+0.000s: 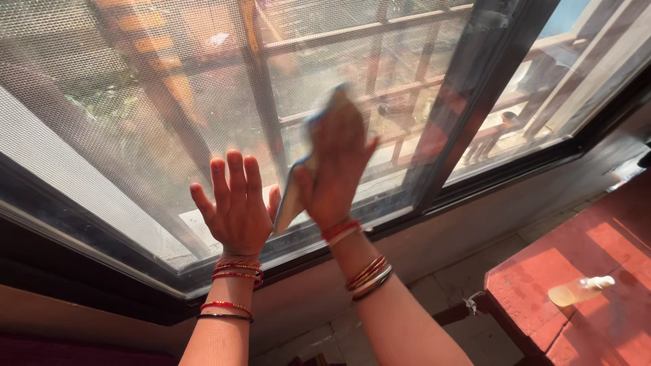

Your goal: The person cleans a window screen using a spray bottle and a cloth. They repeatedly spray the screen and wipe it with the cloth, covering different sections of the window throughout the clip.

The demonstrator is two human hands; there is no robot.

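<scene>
Blurring with motion, the right hand is hard to read: its fingers lie flat and close together over a pale cloth, pressing it against the mesh window screen, and most of the cloth is hidden behind the palm. Only a light strip shows below the thumb side and a bluish edge above the fingertips. The cloth's long axis runs steeply, from lower left up toward the upper right, following the line of the hand.

Just beside it, the left hand rests flat on the same screen with its fingers spread wide and pointing up, holding nothing. Both wrists wear red and gold bangles.

Beyond the mesh, rust-coloured railings and greenery appear only as soft shapes. A dark vertical frame bar stands right of the hands and splits the screen from a clearer pane. Low on the right, a red table, cut off by the picture's edge, carries a pale spray bottle lying on its side, well apart from both hands.
</scene>
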